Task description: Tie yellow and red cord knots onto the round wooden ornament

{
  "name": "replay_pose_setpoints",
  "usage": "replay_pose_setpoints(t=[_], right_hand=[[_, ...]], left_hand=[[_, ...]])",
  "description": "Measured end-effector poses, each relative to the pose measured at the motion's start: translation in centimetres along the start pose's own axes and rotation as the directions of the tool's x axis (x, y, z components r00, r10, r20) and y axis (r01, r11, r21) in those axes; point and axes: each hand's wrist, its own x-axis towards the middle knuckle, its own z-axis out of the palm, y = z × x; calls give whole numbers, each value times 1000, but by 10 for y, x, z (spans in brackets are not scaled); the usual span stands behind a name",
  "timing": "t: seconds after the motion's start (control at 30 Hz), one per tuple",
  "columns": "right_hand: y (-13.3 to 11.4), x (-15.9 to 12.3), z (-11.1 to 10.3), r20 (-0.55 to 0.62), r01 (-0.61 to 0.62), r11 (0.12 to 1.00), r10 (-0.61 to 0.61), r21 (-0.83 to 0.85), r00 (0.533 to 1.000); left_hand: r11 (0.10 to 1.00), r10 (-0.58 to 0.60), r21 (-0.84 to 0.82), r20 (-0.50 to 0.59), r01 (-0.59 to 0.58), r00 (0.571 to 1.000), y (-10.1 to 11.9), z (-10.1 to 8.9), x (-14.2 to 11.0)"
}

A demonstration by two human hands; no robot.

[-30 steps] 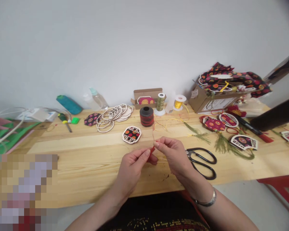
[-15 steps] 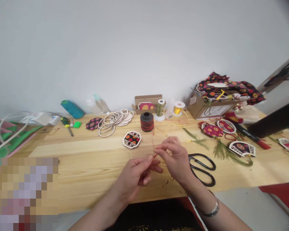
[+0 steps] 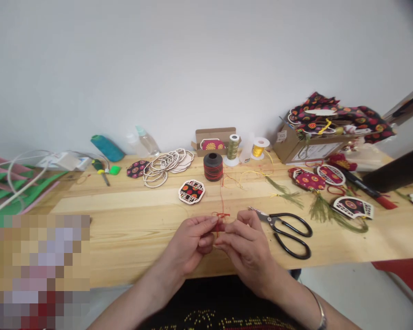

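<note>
Red thread (image 3: 222, 198) runs from a dark-capped spool of red thread (image 3: 213, 170) down to my two hands near the table's front edge. My left hand (image 3: 196, 238) is closed, thumb against fingers, pinching the red thread. Close beside it, my right hand (image 3: 246, 243) is also closed, its fingertips on the thread just under a small red loop. The fingers hide part of the thread. Black-handled scissors (image 3: 289, 231) lie just right of my right hand. Beyond my left hand lies a patterned ornament with a pale cut-out frame (image 3: 192, 191).
Pale wooden cut-out frames (image 3: 168, 165) are piled at the back left. Behind the red spool stand a green thread spool (image 3: 233, 149) and a yellow thread spool (image 3: 258, 150). Tasselled ornaments (image 3: 309, 179) and a cardboard box of patterned fabric (image 3: 313, 149) occupy the right.
My right hand has come lower, and its fingers now meet the left hand's fingers. A red loop now shows above the fingertips. The view has shifted slightly, uncovering the scissors' blades.
</note>
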Motion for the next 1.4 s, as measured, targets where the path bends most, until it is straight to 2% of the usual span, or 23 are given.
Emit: replay_pose_setpoints(t=[0.53, 0.8, 0.97, 1.13, 1.2, 1.27, 1.3, 1.33, 1.37, 1.4], right_hand=[[-7, -2, -6, 164, -2, 992, -19, 130, 986], [-9, 1, -8, 333, -41, 981, -26, 192, 942], [-5, -1, -4, 394, -40, 957, -80, 287, 916], [-4, -5, -3, 416, -39, 941, -111, 336, 902], [-5, -5, -6, 381, -39, 941, -98, 336, 919], [-6, -3, -10, 307, -46, 947, -57, 317, 950], [-6, -1, -13, 257, -48, 953, -33, 301, 966], [-5, 1, -16, 205, -48, 958, -11, 281, 979], [-3, 3, -18, 146, -46, 965, 8, 259, 989], [-2, 6, -20, 85, -49, 971, 30, 235, 996]], left_hand=[[1000, -3, 9, -27, 3, 1000, 7, -7, 5], [999, 22, 49, -85, -18, 996, 7, -10, 16], [998, -1, 65, -83, 6, 997, 6, -15, 19], [995, -14, 101, -111, 25, 994, 7, -15, 18], [977, -6, 209, -122, 32, 993, 10, -17, 17], [897, 35, 442, -113, 18, 993, 16, -21, 15], [802, 92, 597, -100, -15, 991, 21, -24, 12], [657, 161, 753, -78, -47, 984, 26, -27, 8], [490, 284, 866, -57, -94, 957, 33, -29, 4], [331, 432, 936, -38, -120, 901, 39, -31, -2]])
